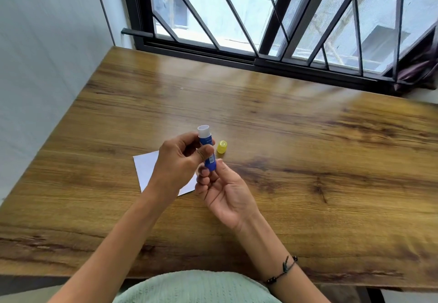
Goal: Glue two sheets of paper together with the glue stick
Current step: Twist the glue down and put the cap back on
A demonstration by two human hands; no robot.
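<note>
While the left hand (pixel 180 160) gripped the blue glue stick (pixel 207 149) by its barrel, the right hand (pixel 220 184) pinched its base, ready to twist. The yellow cap (pixel 222 146) stood on the desk (pixel 308 136) at three o'clock from the stick. I think the base should turn slowly, raising only a little glue. White paper (pixel 148 168) lay beneath the hands, with free desk toward twelve and three o'clock.

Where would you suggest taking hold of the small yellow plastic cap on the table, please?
Take the small yellow plastic cap by its round side wall, coming from above with a thumb-and-finger pinch. It stands alone on the wooden table, clear of both hands, so nothing seems to block that approach.
</note>
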